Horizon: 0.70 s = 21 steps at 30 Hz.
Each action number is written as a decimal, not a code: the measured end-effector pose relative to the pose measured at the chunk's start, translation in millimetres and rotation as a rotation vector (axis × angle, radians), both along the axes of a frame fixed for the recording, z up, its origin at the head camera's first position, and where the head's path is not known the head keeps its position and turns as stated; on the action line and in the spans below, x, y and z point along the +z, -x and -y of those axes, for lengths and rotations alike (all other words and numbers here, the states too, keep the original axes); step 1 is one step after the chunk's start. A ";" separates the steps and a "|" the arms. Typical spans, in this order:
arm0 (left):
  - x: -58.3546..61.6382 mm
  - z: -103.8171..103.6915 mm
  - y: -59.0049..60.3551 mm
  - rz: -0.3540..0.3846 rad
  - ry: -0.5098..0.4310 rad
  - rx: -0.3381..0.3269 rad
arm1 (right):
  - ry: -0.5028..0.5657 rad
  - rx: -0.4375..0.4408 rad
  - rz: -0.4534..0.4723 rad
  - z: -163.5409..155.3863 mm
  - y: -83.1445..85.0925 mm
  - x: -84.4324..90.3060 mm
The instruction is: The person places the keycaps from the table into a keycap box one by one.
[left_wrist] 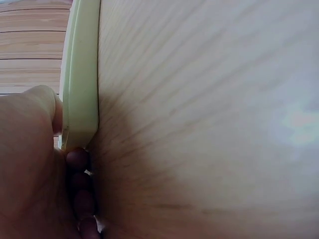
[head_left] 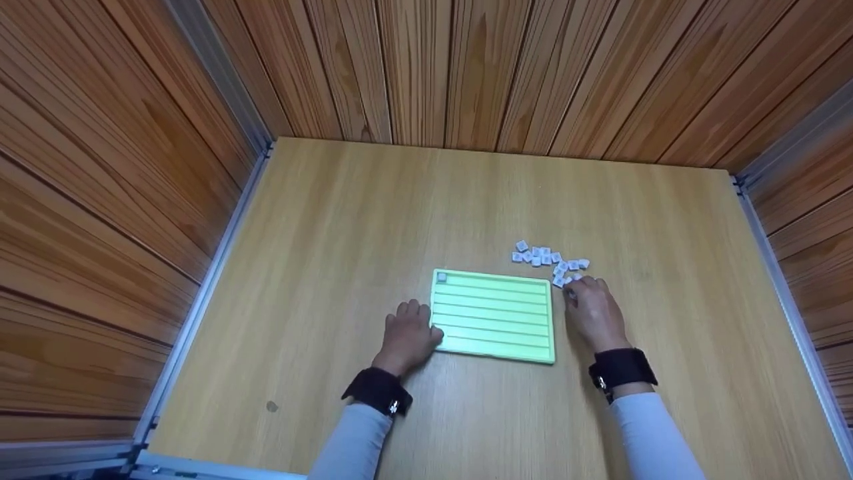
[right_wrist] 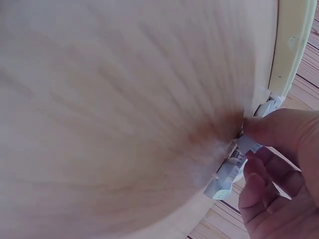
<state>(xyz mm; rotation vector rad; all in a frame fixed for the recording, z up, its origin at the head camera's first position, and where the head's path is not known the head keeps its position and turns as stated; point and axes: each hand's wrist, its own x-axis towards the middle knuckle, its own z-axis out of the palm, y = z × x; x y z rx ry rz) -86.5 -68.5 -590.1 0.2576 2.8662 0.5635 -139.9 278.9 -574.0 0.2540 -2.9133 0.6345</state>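
A light-green ridged board [head_left: 493, 317] lies flat on the wooden table, with one small square tile [head_left: 442, 277] in its top left corner. My left hand [head_left: 408, 337] holds the board's left edge; in the left wrist view the thumb [left_wrist: 45, 102] lies over the rim and the fingertips are down by its side. Beyond the board's top right corner, my right hand [head_left: 596, 313] is among small white lettered tiles [head_left: 546, 260]. Its thumb and fingers pinch one tile [right_wrist: 248, 144], partly hidden by the fingers.
Loose tiles spread in a short band behind the board's right part. Wood-plank walls [head_left: 480, 73] with metal rails [head_left: 200, 300] enclose the table [head_left: 320, 220]. A small dark spot [head_left: 272, 406] marks the table at front left.
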 end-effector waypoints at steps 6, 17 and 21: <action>1.3 0.5 -1.5 -0.021 -0.010 -0.010 | 0.036 -0.022 -0.007 0.6 -1.6 3.6; 2.1 1.3 -2.9 -0.030 -0.019 -0.012 | 0.069 -0.097 0.136 4.7 -0.1 10.7; 1.8 0.9 -2.6 -0.012 -0.021 -0.009 | 0.079 -0.101 0.166 6.9 -0.1 13.6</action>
